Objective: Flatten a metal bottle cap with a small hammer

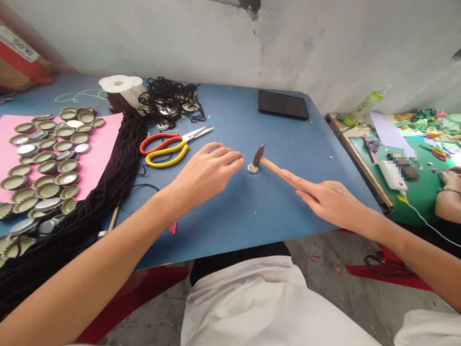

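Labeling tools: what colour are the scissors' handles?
One handle red-orange, one yellow, on the scissors left of the left hand; head view.

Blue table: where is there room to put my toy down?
Bare blue table lies between the scissors and the phone, and along the near edge under both hands. The left side is crowded with bottle caps and black cord.

Craft workshop: bottle caps (46, 158), scissors (169, 144)
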The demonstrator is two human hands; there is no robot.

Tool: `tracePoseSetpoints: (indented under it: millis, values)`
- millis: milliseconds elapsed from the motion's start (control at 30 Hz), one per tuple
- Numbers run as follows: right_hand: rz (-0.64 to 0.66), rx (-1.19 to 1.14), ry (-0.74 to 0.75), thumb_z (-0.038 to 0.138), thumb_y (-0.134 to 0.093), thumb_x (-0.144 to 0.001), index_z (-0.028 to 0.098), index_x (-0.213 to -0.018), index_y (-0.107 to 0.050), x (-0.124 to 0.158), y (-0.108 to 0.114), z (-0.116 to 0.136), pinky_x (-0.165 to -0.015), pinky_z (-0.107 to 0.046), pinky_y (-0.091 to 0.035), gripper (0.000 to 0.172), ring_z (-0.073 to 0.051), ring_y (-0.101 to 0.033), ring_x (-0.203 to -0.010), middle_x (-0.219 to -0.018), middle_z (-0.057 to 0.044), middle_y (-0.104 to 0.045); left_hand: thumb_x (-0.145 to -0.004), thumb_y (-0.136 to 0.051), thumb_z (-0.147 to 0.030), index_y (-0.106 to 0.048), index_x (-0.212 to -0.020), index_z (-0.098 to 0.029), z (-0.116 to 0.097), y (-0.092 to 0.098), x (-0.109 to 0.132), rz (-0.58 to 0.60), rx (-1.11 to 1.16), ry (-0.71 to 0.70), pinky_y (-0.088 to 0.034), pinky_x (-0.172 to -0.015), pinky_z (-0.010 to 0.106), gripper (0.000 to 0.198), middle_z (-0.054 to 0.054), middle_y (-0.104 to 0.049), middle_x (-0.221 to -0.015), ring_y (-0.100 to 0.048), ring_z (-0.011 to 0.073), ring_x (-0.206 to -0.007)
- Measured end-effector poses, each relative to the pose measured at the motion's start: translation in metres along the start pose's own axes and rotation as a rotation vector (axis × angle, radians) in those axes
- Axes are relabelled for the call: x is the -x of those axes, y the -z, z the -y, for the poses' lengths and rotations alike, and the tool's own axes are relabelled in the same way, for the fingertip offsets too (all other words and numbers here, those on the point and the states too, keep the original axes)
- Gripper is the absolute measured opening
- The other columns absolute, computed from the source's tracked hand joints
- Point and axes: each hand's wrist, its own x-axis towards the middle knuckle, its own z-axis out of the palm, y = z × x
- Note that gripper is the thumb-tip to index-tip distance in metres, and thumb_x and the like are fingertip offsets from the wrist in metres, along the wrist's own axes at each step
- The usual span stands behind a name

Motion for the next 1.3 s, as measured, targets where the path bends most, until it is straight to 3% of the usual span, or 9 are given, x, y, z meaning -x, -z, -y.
tracePoseSetpoints:
  millis: [233, 500, 700, 833, 900, 967, 1100, 1233, 1300]
  values:
    - [-0.2, -0.035, 0.055, 0.028, -0.042, -0.12, 0.025, -0.185, -0.046, 0.01, 0.002, 0.0, -0.062, -0.028, -0.042, 0.066, -0.019, -0.061, -0.051, -0.066, 0.003, -0.072, -0.108, -0.043, 0.001, -0.069, -0.165, -0.02, -0.007, -0.015, 0.002, 0.22, 0.115, -0.056, -0.042, -0.137, 0.064, 0.066, 0.01, -0.067, -0.173, -0.068, 0.0337, -0.153]
    - [-0.031, 0.023, 0.0, 0.033, -0.041, -0.121, 0.033, -0.187, -0.041, 0.006, -0.001, -0.009, -0.06, -0.031, -0.036, 0.066, -0.021, -0.062, -0.05, -0.062, 0.005, -0.069, -0.109, -0.043, -0.001, -0.07, -0.164, -0.021, -0.007, -0.012, 0.001, 0.209, 0.138, -0.039, -0.039, -0.14, 0.065, 0.064, 0.011, -0.072, -0.167, -0.068, 0.0334, -0.151]
    - [-0.18, 0.288, -0.08, 0.029, -0.043, -0.118, 0.024, -0.182, -0.052, 0.016, -0.011, -0.022, -0.062, -0.035, -0.03, 0.064, -0.024, -0.069, -0.06, -0.081, -0.003, -0.084, -0.108, -0.043, 0.001, -0.075, -0.155, -0.017, -0.008, -0.01, 0.0, 0.171, 0.061, -0.058, -0.041, -0.139, 0.065, 0.06, 0.016, -0.08, -0.15, -0.073, 0.0332, -0.143]
    - [-0.313, 0.428, -0.013, 0.026, -0.042, -0.118, 0.011, -0.129, -0.088, 0.025, -0.019, -0.031, -0.069, -0.04, -0.034, 0.049, -0.025, -0.063, -0.067, -0.078, -0.011, -0.08, -0.115, -0.04, -0.005, -0.072, -0.159, -0.016, 0.0, -0.015, 0.003, 0.153, 0.085, -0.02, -0.037, -0.142, 0.065, 0.056, 0.016, -0.073, -0.164, -0.065, 0.0339, -0.156]
    - [-0.335, 0.424, 0.04, 0.03, -0.043, -0.121, 0.015, -0.093, -0.084, 0.029, -0.017, -0.034, -0.071, -0.04, -0.036, 0.052, -0.026, -0.062, -0.072, -0.074, -0.012, -0.076, -0.122, -0.037, -0.014, -0.065, -0.168, -0.018, 0.006, -0.02, 0.004, 0.18, 0.142, -0.022, -0.034, -0.143, 0.068, 0.054, 0.014, -0.065, -0.174, -0.058, 0.034, -0.165]
    - [-0.361, 0.411, 0.068, 0.034, -0.045, -0.123, 0.019, -0.081, -0.075, 0.032, -0.013, -0.036, -0.071, -0.039, -0.037, 0.054, -0.026, -0.061, -0.075, -0.073, -0.01, -0.073, -0.125, -0.036, -0.022, -0.057, -0.176, -0.021, 0.01, -0.024, 0.006, 0.219, 0.19, -0.039, -0.031, -0.144, 0.069, 0.055, 0.012, -0.06, -0.179, -0.053, 0.0332, -0.169]
    - [-0.391, 0.445, 0.02, 0.042, -0.048, -0.124, 0.019, -0.089, -0.071, 0.039, -0.01, -0.033, -0.06, -0.035, -0.031, 0.048, -0.023, -0.064, -0.072, -0.076, -0.008, -0.072, -0.123, -0.038, -0.017, -0.059, -0.173, -0.017, 0.009, -0.026, 0.006, 0.223, 0.168, -0.051, -0.029, -0.145, 0.07, 0.055, 0.014, -0.063, -0.176, -0.056, 0.0345, -0.166]
    - [-0.197, 0.354, 0.04, 0.047, -0.037, -0.126, 0.018, -0.108, -0.072, 0.045, -0.017, -0.029, -0.052, -0.034, -0.024, 0.048, -0.019, -0.054, -0.049, -0.069, -0.003, -0.066, -0.12, -0.038, -0.013, -0.062, -0.17, -0.013, 0.005, -0.023, 0.004, 0.2, 0.125, -0.067, -0.034, -0.142, 0.07, 0.055, 0.019, -0.068, -0.169, -0.063, 0.036, -0.159]
    - [-0.109, 0.191, 0.05, 0.046, -0.036, -0.125, 0.017, -0.133, -0.072, 0.045, -0.018, -0.028, -0.051, -0.032, -0.028, 0.046, -0.021, -0.059, -0.048, -0.069, -0.002, -0.069, -0.123, -0.037, -0.017, -0.061, -0.17, -0.012, 0.005, -0.023, 0.003, 0.194, 0.132, -0.053, -0.038, -0.14, 0.069, 0.054, 0.019, -0.069, -0.167, -0.066, 0.0359, -0.155]
